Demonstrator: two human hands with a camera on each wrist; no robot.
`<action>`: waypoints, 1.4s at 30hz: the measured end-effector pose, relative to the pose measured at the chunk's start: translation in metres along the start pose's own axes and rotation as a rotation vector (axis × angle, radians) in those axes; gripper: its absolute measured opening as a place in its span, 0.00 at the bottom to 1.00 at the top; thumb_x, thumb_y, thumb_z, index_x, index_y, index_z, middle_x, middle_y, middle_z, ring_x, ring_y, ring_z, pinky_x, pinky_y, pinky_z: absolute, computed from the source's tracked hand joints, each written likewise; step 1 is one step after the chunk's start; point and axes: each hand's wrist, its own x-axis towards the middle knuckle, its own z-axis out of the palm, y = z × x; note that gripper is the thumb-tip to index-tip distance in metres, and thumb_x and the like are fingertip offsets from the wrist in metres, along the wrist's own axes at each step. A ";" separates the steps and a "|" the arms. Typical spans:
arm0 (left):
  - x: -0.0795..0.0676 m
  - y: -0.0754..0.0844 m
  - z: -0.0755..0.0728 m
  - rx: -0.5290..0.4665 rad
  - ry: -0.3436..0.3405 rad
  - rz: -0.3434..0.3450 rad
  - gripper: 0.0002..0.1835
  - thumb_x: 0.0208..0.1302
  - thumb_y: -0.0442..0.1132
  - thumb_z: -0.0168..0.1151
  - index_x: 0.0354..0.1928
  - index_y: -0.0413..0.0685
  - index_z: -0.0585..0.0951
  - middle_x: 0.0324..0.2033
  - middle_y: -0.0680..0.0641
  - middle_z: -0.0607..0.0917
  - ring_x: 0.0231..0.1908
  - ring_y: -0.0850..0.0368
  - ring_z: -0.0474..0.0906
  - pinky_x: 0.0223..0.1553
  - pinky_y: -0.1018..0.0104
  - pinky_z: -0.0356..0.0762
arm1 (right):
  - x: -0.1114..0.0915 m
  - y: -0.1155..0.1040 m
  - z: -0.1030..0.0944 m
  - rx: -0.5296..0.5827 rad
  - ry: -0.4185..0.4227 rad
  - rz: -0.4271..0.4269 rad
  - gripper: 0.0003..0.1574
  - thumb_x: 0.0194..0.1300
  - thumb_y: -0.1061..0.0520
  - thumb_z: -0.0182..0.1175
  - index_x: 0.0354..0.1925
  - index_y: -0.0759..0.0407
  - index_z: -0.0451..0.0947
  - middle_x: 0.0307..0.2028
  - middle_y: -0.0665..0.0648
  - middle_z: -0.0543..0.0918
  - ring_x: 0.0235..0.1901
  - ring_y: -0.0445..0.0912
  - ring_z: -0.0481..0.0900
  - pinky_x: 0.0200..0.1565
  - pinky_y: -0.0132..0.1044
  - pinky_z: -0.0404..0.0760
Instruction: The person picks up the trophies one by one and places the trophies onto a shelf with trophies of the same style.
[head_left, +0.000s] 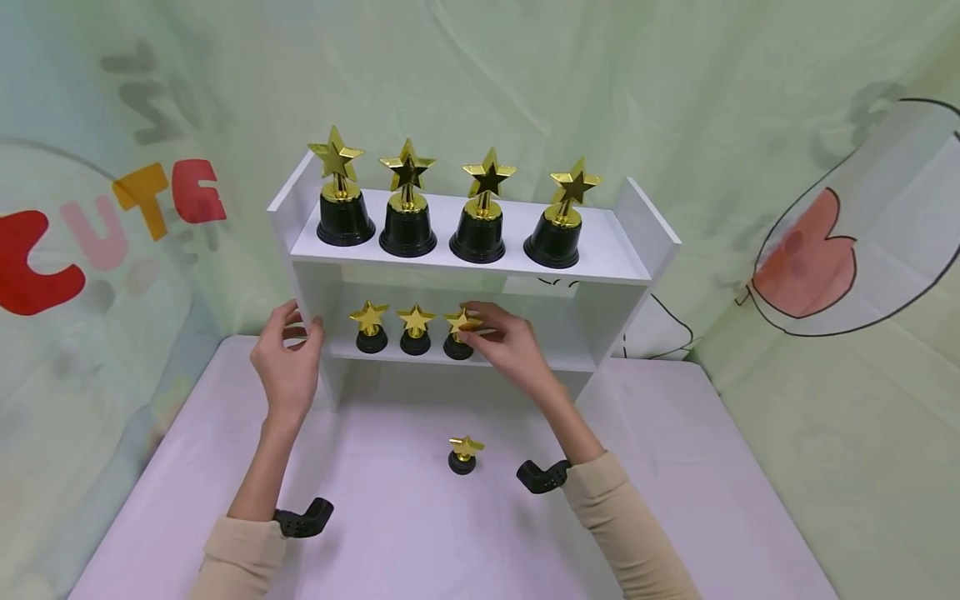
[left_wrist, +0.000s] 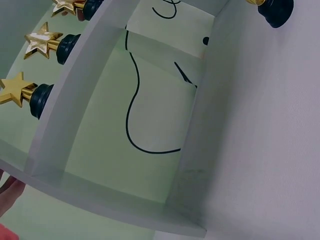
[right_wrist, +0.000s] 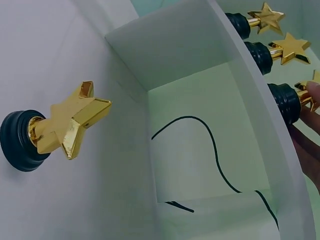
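Note:
A white two-tier shelf (head_left: pixel 465 364) stands on the table. My left hand (head_left: pixel 288 358) holds its left side panel, thumb toward the front edge and fingers outside. On the lower tier, three small star trophies with black bases stand in a row. My right hand (head_left: pixel 506 337) pinches the rightmost small trophy (head_left: pixel 458 347) by its gold star; its base is at the tier's surface. To its left are the middle trophy (head_left: pixel 415 332) and the left trophy (head_left: pixel 371 329). Another small trophy (right_wrist: pixel 75 122) stands upright on the table in front of the shelf.
Several larger star trophies (head_left: pixel 406 225) line the upper tier, between raised side panels (head_left: pixel 651 225). The table (head_left: pixel 420 533) has a pale cloth. Behind hangs a pale green printed curtain (head_left: pixel 525 75), with more curtain at both sides.

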 end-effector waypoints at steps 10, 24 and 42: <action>0.002 -0.002 0.001 0.001 0.008 -0.008 0.17 0.63 0.35 0.62 0.54 0.44 0.82 0.41 0.39 0.86 0.34 0.56 0.78 0.34 0.87 0.74 | -0.016 0.004 -0.008 0.036 0.091 -0.033 0.34 0.59 0.55 0.69 0.63 0.49 0.72 0.53 0.55 0.84 0.51 0.49 0.82 0.51 0.42 0.83; 0.002 -0.004 -0.002 0.017 0.014 -0.001 0.16 0.64 0.37 0.62 0.54 0.46 0.82 0.41 0.40 0.86 0.34 0.57 0.77 0.34 0.86 0.74 | -0.065 -0.023 -0.019 -0.003 0.140 -0.123 0.20 0.58 0.66 0.67 0.50 0.68 0.79 0.36 0.64 0.88 0.37 0.55 0.86 0.42 0.41 0.85; -0.001 -0.001 -0.001 0.015 0.002 -0.010 0.16 0.64 0.37 0.62 0.54 0.47 0.82 0.41 0.41 0.86 0.35 0.57 0.77 0.34 0.86 0.73 | -0.121 0.017 0.019 0.018 -0.043 0.055 0.19 0.60 0.62 0.67 0.49 0.66 0.80 0.46 0.61 0.86 0.48 0.54 0.84 0.53 0.45 0.82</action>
